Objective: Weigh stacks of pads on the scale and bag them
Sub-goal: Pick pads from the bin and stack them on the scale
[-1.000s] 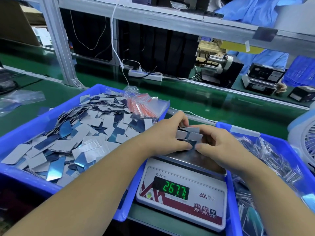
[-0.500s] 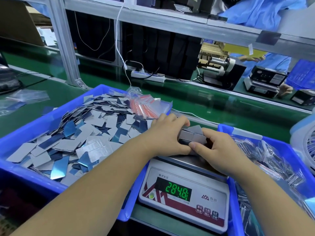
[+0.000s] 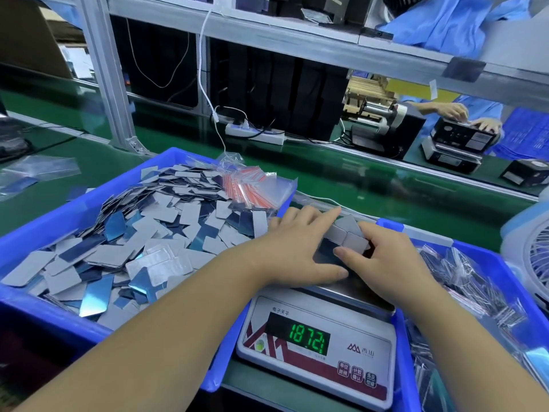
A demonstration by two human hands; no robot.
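A stack of grey pads lies on the steel platter of the white scale, whose green display reads 187.21. My left hand lies flat against the stack's left side, index finger stretched along its far edge and thumb along its near edge. My right hand curls over the stack's right end, thumb pressing the near side. A blue bin on the left holds a heap of loose grey and blue pads. Empty zip bags with red strips lie at its far right corner.
A second blue bin to the right holds bagged pads. A white fan stands at the far right edge. Behind runs a green conveyor with a power strip, and another person's hands work at a device.
The scale reading went from 267.7 to 284.0 to 187.21. My left fingers have straightened out along the stack, and both hands stay on it over the platter.
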